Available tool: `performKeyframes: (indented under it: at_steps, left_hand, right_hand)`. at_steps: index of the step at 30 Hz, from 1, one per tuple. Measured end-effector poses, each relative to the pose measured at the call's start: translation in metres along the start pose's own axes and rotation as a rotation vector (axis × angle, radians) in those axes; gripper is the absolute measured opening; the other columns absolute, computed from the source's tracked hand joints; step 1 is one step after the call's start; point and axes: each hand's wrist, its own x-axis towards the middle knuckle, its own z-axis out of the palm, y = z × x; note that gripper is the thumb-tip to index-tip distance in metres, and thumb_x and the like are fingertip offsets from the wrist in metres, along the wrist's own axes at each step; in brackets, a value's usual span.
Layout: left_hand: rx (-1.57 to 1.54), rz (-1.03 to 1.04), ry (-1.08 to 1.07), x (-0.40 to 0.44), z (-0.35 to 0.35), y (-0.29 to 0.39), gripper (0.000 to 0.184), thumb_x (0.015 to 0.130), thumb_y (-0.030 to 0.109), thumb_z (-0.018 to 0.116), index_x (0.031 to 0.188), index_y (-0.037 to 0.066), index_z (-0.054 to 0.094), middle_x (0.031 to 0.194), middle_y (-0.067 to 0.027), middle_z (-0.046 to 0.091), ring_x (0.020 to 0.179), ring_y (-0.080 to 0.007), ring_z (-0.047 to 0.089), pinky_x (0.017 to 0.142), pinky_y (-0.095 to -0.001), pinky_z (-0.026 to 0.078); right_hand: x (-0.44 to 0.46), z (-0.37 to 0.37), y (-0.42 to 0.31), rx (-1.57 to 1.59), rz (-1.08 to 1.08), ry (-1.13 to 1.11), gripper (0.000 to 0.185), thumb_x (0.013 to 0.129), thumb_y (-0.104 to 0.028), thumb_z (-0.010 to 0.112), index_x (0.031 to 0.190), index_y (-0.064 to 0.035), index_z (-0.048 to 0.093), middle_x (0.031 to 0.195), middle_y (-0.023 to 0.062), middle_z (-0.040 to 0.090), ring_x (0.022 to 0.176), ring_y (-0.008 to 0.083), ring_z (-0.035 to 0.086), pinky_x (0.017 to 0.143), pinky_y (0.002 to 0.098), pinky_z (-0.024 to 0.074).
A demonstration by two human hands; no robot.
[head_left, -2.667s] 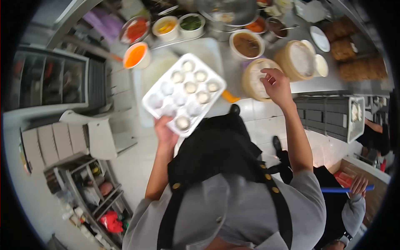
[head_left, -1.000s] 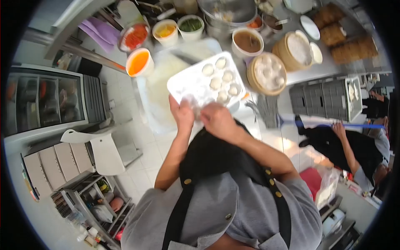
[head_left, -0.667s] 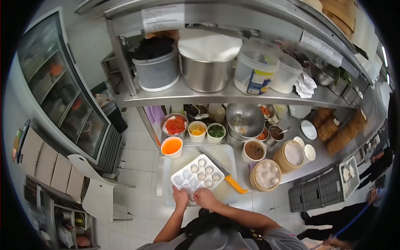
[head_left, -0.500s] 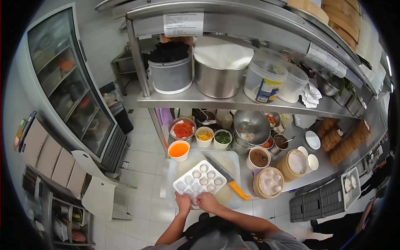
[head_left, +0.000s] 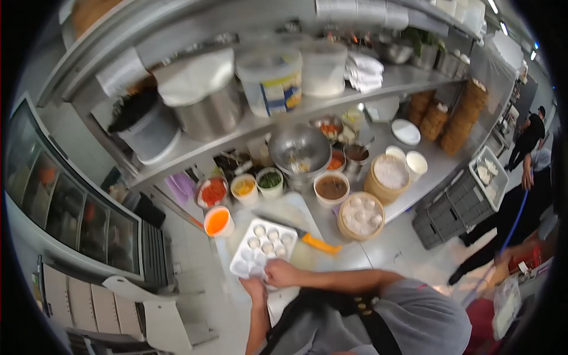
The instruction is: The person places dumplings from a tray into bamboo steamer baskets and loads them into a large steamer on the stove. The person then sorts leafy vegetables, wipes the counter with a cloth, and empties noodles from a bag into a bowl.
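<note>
A white tray [head_left: 286, 241] with round hollows lies tilted on the pale cutting board [head_left: 300, 206] in front of me. Several small whitish round pieces sit in its far hollows. At the near edge of the tray, my left hand [head_left: 254, 288] is closed on the rim. My right hand [head_left: 281, 273] is curled over the near right corner, fingers pressed together; what they pinch, if anything, is hidden. Just beyond the tray lies a knife [head_left: 319, 243] with an orange handle, its blade partly covered by the tray.
Tubs of orange liquid [head_left: 218, 221], chopped greens [head_left: 270, 181] and brown sauce [head_left: 331, 187] line the board. Bamboo steamers [head_left: 349, 232] stand right. A steel shelf [head_left: 260, 124] spans above. A chair [head_left: 168, 322] is left; people [head_left: 534, 133] stand right, one holding a blue hose [head_left: 516, 222].
My view has swung right and tilted, so the counter appears shifted left and more people show at right. Both hands stay at the tray's near edge.
</note>
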Motion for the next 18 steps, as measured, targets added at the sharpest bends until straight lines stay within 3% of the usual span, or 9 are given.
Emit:
performKeyframes:
  at_steps: [3, 5, 7, 9, 12, 13, 14, 16, 18]
  left_hand:
    - [-0.019, -0.144, -0.060, -0.012, 0.023, 0.049, 0.049, 0.077, -0.009, 0.033, 0.125, -0.003, 0.045, 0.116, -0.0146, 0.057, 0.106, -0.0242, 0.056, 0.089, -0.0361, 0.047]
    - [0.117, -0.089, 0.054, -0.012, 0.020, 0.029, 0.058, 0.073, -0.010, 0.036, 0.130, -0.002, 0.039, 0.117, -0.0150, 0.055, 0.102, -0.0253, 0.057, 0.087, -0.0358, 0.048]
    - [0.167, -0.298, 0.126, -0.027, 0.032, 0.065, 0.069, 0.075, -0.003, 0.046, 0.139, -0.006, 0.020, 0.132, -0.0214, 0.043, 0.119, -0.0292, 0.045, 0.101, -0.0358, 0.036]
    - [0.216, -0.095, 0.045, -0.009, 0.008, 0.007, 0.064, 0.074, 0.002, 0.049, 0.132, -0.011, 0.026, 0.123, -0.0214, 0.047, 0.113, -0.0247, 0.048, 0.092, -0.0345, 0.042]
    - [0.108, -0.257, 0.101, -0.013, 0.021, 0.041, 0.053, 0.073, 0.002, 0.050, 0.124, -0.006, 0.037, 0.117, -0.0183, 0.051, 0.104, -0.0235, 0.052, 0.086, -0.0329, 0.045]
    - [0.136, -0.318, 0.125, -0.012, 0.028, 0.038, 0.051, 0.073, 0.002, 0.050, 0.123, -0.005, 0.038, 0.116, -0.0175, 0.051, 0.103, -0.0238, 0.053, 0.085, -0.0325, 0.045]
    - [0.092, -0.168, -0.026, -0.005, 0.008, 0.014, 0.053, 0.077, 0.008, 0.053, 0.127, -0.003, 0.037, 0.117, -0.0156, 0.051, 0.101, -0.0253, 0.054, 0.078, -0.0340, 0.049]
    - [0.182, -0.476, -0.031, -0.005, 0.005, 0.038, 0.072, 0.082, 0.039, 0.065, 0.129, -0.006, 0.034, 0.126, -0.0177, 0.044, 0.104, -0.0315, 0.054, 0.062, -0.0426, 0.059]
    - [0.712, -0.516, 0.055, -0.009, 0.008, 0.067, 0.074, 0.082, 0.046, 0.063, 0.121, -0.013, 0.040, 0.126, -0.0211, 0.040, 0.102, -0.0367, 0.054, 0.066, -0.0425, 0.057]
  right_hand:
    - [-0.004, -0.009, -0.002, 0.076, -0.032, 0.003, 0.012, 0.061, -0.014, 0.064, 0.062, -0.0037, 0.057, 0.070, 0.0169, 0.057, 0.068, 0.0345, 0.057, 0.061, 0.0442, 0.0457]
    - [0.000, -0.017, 0.011, 0.399, 0.179, -0.061, 0.009, 0.063, -0.010, 0.064, 0.063, -0.0030, 0.059, 0.062, 0.0155, 0.058, 0.056, 0.0246, 0.056, 0.053, 0.0373, 0.0460]
    - [-0.001, -0.030, 0.007, 0.497, 0.213, -0.051, 0.005, 0.064, -0.003, 0.063, 0.064, -0.0021, 0.058, 0.063, 0.0129, 0.059, 0.056, 0.0184, 0.057, 0.053, 0.0330, 0.0467]
    - [0.001, -0.035, 0.008, 0.319, -0.042, 0.086, 0.005, 0.064, -0.001, 0.063, 0.065, -0.0009, 0.058, 0.066, 0.0100, 0.061, 0.056, 0.0167, 0.057, 0.052, 0.0333, 0.0468]
    - [0.004, -0.040, 0.007, 0.205, -0.172, 0.074, 0.005, 0.064, -0.005, 0.063, 0.064, -0.0022, 0.059, 0.065, 0.0133, 0.061, 0.060, 0.0279, 0.060, 0.057, 0.0344, 0.0481]
    - [0.008, -0.041, 0.012, 0.330, -0.122, 0.063, 0.004, 0.065, -0.003, 0.064, 0.066, -0.0014, 0.060, 0.067, 0.0120, 0.062, 0.062, 0.0234, 0.061, 0.059, 0.0326, 0.0492]
    - [0.008, -0.045, 0.016, 0.426, -0.057, 0.068, 0.005, 0.066, -0.002, 0.064, 0.068, -0.0007, 0.060, 0.068, 0.0107, 0.063, 0.064, 0.0189, 0.062, 0.060, 0.0307, 0.0503]
    - [0.001, -0.071, 0.030, 0.546, 0.112, 0.110, 0.005, 0.070, 0.000, 0.066, 0.072, -0.0001, 0.062, 0.070, 0.0084, 0.064, 0.069, 0.0117, 0.063, 0.066, 0.0267, 0.0519]
    - [-0.012, -0.103, 0.048, 0.666, 0.225, 0.176, 0.002, 0.074, -0.002, 0.065, 0.075, -0.0017, 0.063, 0.075, 0.0027, 0.064, 0.071, 0.0087, 0.061, 0.066, 0.0243, 0.0508]
